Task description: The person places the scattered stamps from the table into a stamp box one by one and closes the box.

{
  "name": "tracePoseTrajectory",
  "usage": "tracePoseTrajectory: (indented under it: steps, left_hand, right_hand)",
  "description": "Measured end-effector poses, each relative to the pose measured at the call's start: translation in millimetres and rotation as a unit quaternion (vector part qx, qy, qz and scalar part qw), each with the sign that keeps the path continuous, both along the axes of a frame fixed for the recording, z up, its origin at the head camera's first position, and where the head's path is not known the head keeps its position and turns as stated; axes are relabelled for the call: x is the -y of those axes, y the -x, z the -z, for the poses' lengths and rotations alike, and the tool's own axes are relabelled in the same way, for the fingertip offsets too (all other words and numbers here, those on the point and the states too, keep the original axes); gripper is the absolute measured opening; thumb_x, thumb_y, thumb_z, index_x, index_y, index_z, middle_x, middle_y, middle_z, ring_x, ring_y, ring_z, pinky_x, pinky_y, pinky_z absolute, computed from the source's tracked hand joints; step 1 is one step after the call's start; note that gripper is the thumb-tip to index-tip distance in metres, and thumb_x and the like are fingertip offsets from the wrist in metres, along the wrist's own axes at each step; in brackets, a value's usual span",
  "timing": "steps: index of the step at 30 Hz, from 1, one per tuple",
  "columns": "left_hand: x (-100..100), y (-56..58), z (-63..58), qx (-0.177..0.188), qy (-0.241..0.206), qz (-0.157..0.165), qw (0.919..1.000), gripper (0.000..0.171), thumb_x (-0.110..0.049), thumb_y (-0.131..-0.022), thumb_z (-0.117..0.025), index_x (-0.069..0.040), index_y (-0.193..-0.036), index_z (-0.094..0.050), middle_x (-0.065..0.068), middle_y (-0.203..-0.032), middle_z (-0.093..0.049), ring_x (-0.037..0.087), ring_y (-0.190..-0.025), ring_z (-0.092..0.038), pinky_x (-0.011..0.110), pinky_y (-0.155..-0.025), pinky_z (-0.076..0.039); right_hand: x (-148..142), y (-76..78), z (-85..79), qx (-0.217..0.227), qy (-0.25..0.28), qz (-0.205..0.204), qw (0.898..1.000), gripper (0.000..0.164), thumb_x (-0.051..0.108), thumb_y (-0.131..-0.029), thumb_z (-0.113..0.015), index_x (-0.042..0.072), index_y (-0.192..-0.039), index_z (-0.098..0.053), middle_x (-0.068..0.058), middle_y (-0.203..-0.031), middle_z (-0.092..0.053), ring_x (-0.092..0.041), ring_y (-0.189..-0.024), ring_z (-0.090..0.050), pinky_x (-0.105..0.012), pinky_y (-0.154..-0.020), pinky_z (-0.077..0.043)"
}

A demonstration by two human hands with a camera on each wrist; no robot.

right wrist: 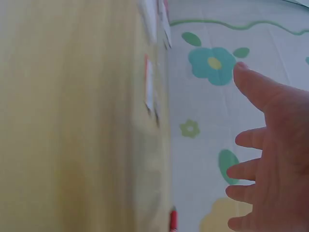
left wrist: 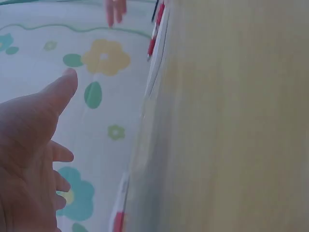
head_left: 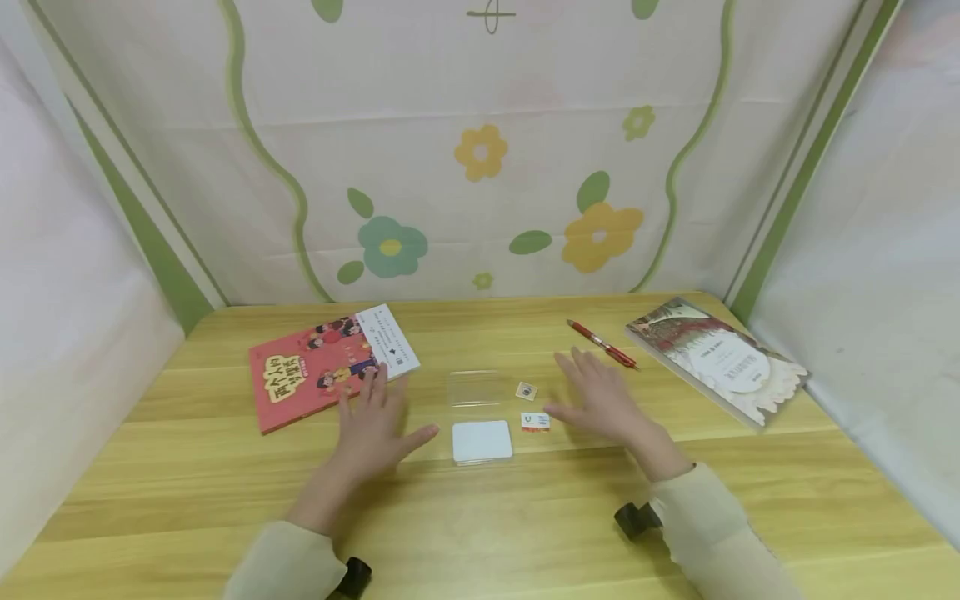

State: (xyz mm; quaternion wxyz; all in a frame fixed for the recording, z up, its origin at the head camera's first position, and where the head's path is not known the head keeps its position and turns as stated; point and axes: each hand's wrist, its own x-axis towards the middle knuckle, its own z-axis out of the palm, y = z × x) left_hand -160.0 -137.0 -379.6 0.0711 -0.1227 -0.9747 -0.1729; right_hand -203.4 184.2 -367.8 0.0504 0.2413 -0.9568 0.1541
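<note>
Both hands hover over the wooden table with fingers spread and nothing held. My left hand (head_left: 372, 433) is near the lower right edge of a red picture book (head_left: 281, 408), its fingertips overlapping the cover in the head view. To the right, my right hand (head_left: 603, 404) is beside a small white card with a red strip (head_left: 536, 422) and a small square piece with a dark emblem (head_left: 527, 391). Between the hands lie a white rounded rectangle (head_left: 482, 441) on a clear base and a clear plastic piece (head_left: 477, 388). The left wrist view shows my left thumb (left wrist: 60, 92) extended.
A red pen (head_left: 603, 344) lies beyond my right hand. At the right stands out a second book (head_left: 720, 362) with a dark red and cream cover, lying flat. A flowered cloth (head_left: 450, 192) hangs behind the table (head_left: 465, 533), with pale cloth on both sides.
</note>
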Motion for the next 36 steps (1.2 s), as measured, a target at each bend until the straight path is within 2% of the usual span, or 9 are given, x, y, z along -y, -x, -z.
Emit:
tracePoseTrajectory:
  steps: [4,8,10,13,16,21,26,36]
  left_hand:
    - [-12.5,-2.8,12.0,0.008,-0.065,0.028,0.9975,0.090,-0.065,-0.072,-0.047,-0.004,-0.135,-0.028,0.023,-0.139,-0.011,0.039,-0.125,-0.006,0.061,-0.091,0.000]
    - [-19.4,-3.8,28.6,0.025,-0.112,0.051,0.9920,0.090,-0.065,-0.069,-0.052,-0.006,-0.134,-0.029,0.021,-0.139,-0.013,0.035,-0.126,-0.007,0.057,-0.095,-0.001]
    - [-20.9,-4.3,35.5,0.031,-0.133,0.058,0.9889,0.091,-0.063,-0.067,-0.056,-0.007,-0.134,-0.030,0.020,-0.139,-0.015,0.032,-0.127,-0.008,0.054,-0.096,-0.001]
    - [-23.2,-4.5,42.2,0.030,-0.156,0.067,0.9851,0.090,-0.060,-0.064,-0.061,-0.008,-0.133,-0.034,0.018,-0.138,-0.020,0.031,-0.127,-0.011,0.052,-0.097,0.000]
    - [-25.3,-4.7,45.7,0.020,-0.155,0.077,0.9848,0.086,-0.059,-0.064,-0.063,-0.010,-0.130,-0.039,0.018,-0.136,-0.025,0.031,-0.126,-0.015,0.052,-0.097,-0.001]
    - [-25.5,-5.2,49.3,0.000,-0.113,0.078,0.9905,0.075,-0.058,-0.067,-0.060,-0.014,-0.126,-0.046,0.017,-0.136,-0.026,0.032,-0.125,-0.017,0.053,-0.096,-0.004]
    - [-24.3,-6.6,50.0,0.004,-0.094,0.078,0.9925,0.065,-0.057,-0.070,-0.058,-0.018,-0.122,-0.052,0.017,-0.136,-0.026,0.032,-0.125,-0.016,0.053,-0.096,-0.003]
    - [-23.7,-6.7,51.1,0.006,-0.087,0.073,0.9935,0.064,-0.058,-0.071,-0.057,-0.019,-0.121,-0.053,0.017,-0.136,-0.025,0.032,-0.125,-0.015,0.054,-0.096,-0.002]
  right_hand:
    - [6.7,-5.4,12.8,0.052,0.050,-0.020,0.997,0.080,0.047,-0.076,-0.059,0.002,-0.134,-0.027,-0.024,-0.135,-0.021,-0.041,-0.122,-0.018,-0.060,-0.092,-0.012]
    - [7.3,-7.6,25.5,0.110,0.130,-0.029,0.985,0.077,0.039,-0.076,-0.062,-0.003,-0.131,-0.030,-0.024,-0.134,-0.025,-0.039,-0.122,-0.020,-0.052,-0.096,-0.014]
    - [7.1,-7.4,33.0,0.121,0.160,-0.030,0.979,0.073,0.036,-0.077,-0.063,-0.006,-0.129,-0.033,-0.024,-0.132,-0.029,-0.038,-0.121,-0.023,-0.050,-0.096,-0.017]
    - [7.3,-7.1,43.2,0.108,0.182,-0.019,0.977,0.066,0.030,-0.075,-0.066,-0.007,-0.124,-0.040,-0.023,-0.129,-0.035,-0.038,-0.119,-0.028,-0.049,-0.096,-0.019]
    - [8.2,-7.3,51.9,0.072,0.173,-0.003,0.982,0.056,0.027,-0.073,-0.068,-0.002,-0.117,-0.051,-0.021,-0.127,-0.039,-0.038,-0.117,-0.030,-0.052,-0.094,-0.019]
    - [12.7,-8.8,57.4,0.034,0.170,0.004,0.985,0.037,0.023,-0.073,-0.069,0.006,-0.105,-0.062,-0.018,-0.124,-0.044,-0.038,-0.117,-0.030,-0.057,-0.092,-0.016]
    - [16.0,-10.7,55.2,0.020,0.181,0.005,0.983,0.025,0.016,-0.072,-0.069,0.007,-0.096,-0.066,-0.018,-0.120,-0.047,-0.039,-0.114,-0.033,-0.060,-0.090,-0.016]
    - [20.1,-9.8,52.5,0.018,0.163,0.002,0.986,0.016,0.010,-0.071,-0.069,0.011,-0.086,-0.063,-0.018,-0.118,-0.048,-0.037,-0.111,-0.037,-0.056,-0.090,-0.020]
